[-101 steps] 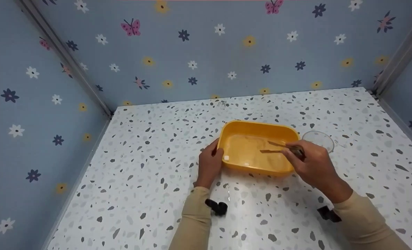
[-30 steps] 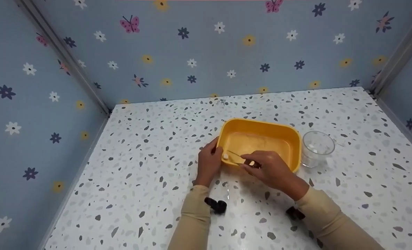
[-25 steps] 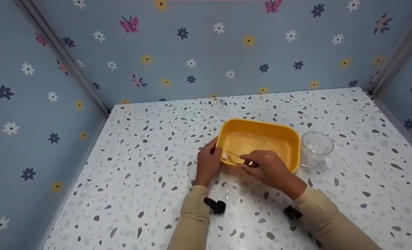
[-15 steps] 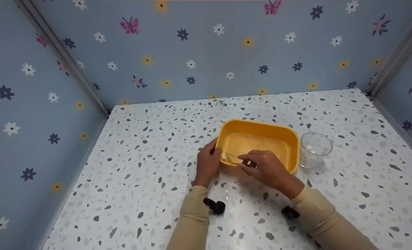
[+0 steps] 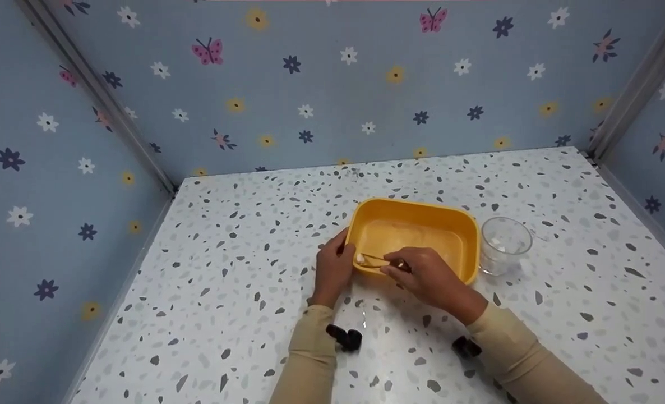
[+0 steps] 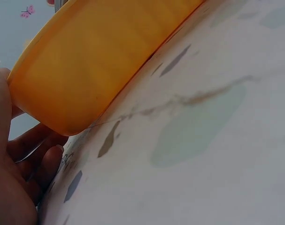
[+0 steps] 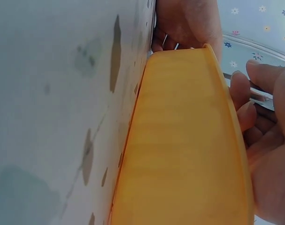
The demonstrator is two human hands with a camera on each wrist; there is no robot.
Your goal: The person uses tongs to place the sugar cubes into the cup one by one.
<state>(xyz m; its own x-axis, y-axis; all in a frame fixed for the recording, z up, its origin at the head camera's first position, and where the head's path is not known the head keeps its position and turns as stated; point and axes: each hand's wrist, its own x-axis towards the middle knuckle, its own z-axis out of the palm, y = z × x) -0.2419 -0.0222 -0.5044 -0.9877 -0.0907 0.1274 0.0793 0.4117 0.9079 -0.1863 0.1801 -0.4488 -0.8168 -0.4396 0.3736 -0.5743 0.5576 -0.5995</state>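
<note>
A yellow plastic tub (image 5: 389,233) stands on the table, its outer wall (image 6: 86,61) filling much of the left wrist view. My left hand (image 5: 333,270) grips the tub's left end, thumb at the rim and fingers along the outside. Over the front wall, my right hand (image 5: 430,276) pinches a pair of tweezers (image 5: 375,261), whose metal (image 7: 260,97) shows between the fingers in the right wrist view. A small white cube (image 5: 360,258) lies in the tub's front left corner, between the tweezer tips. Whether the tips squeeze it firmly is too small to tell.
A clear glass cup (image 5: 506,245) with a few white pieces inside stands close to the tub's right end. The speckled white tabletop (image 5: 243,269) is bounded by blue flowered panels (image 5: 332,90) at the back and sides.
My right hand has moved left from the tub's right end to the front left corner, and the tweezer tips have drawn together around the white cube. The left hand keeps its grip.
</note>
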